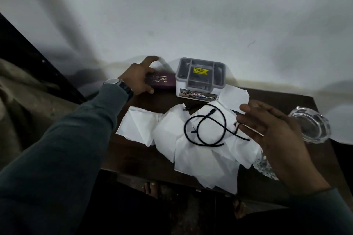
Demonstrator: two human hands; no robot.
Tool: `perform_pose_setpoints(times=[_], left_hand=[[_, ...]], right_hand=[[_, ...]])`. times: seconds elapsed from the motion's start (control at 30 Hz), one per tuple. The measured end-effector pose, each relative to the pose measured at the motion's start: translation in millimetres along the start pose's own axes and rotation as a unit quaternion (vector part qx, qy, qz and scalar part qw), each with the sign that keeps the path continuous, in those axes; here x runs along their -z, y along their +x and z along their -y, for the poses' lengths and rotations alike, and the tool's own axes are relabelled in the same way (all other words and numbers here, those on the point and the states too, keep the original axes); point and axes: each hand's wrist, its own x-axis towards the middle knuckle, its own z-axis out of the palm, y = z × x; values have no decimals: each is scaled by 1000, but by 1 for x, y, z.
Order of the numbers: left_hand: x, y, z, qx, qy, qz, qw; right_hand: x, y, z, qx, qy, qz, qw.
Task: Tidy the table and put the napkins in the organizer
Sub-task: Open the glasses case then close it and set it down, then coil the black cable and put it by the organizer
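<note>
Several white napkins (202, 158) lie spread and overlapping across the middle of a small dark table (137, 152). A black cable (206, 129) coils on top of them. At the back stands a grey organizer (200, 78) with compartments and a yellow sticker. To its left lies a maroon spectacle case (162, 81), and my left hand (138, 78) grips its left end. My right hand (275, 131) hovers open over the right side of the napkins, fingers apart and holding nothing.
A clear glass ashtray (311, 128) sits at the table's right edge. A white wall rises right behind the table. A small glittery object (265, 166) lies near the front right. Bare feet show under the table's front edge.
</note>
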Motion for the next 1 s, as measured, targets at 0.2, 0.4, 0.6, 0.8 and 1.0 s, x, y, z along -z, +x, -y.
perform_pose_setpoints(times=[0.2, 0.4, 0.6, 0.8, 1.0], left_hand=[[-1, -3, -1, 4, -4, -4, 1000], [-4, -7, -1, 13, 1, -15, 1000], [-2, -14, -7, 15, 18, -23, 999], [7, -36, -25, 18, -12, -75, 997], [3, -84, -74, 1, -39, -103, 994]], right_hand=[[0, -1, 0, -2, 5, -4, 1000], [0, -2, -1, -2, 1, 4, 1000], [-2, -3, -4, 0, -10, 24, 1000], [-5, -5, -6, -5, -27, 46, 999], [-6, -15, 1, 1, -31, 34, 999]])
